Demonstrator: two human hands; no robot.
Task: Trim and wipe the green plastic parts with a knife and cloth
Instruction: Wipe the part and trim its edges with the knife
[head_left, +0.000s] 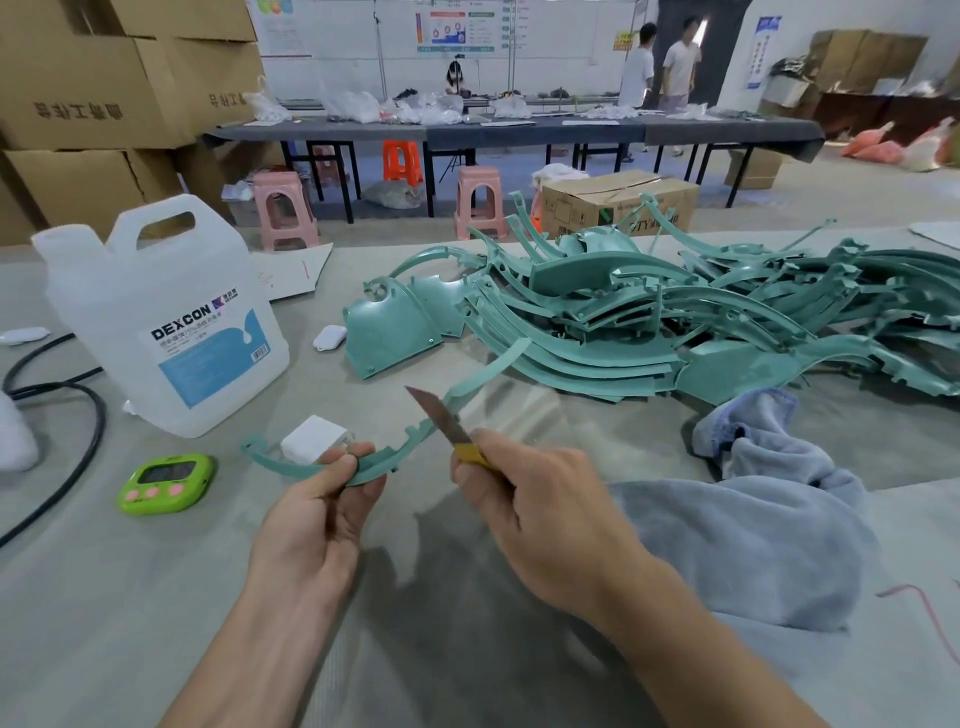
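In hand: our left hand (317, 512) pinches one curved green plastic strip (387, 447); right hand (530, 506) grips the yellow-handled knife (441, 418), blade on it. Blue cloth (743, 525) near right, unused. Far-right green heap (649, 317) looks untrimmed; we judge the task early.

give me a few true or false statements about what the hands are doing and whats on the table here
1. The left hand pinches a curved green strip. True.
2. The right hand holds a pair of scissors. False: it holds a knife with a yellow handle, blade pointing up and away.
3. The blue cloth is draped over the left forearm. False: it lies on the table, right of the right hand.
4. A pile of green parts lies beyond the hands. True.
5. The white jug lies tipped on its side. False: it stands upright, left of the pile.
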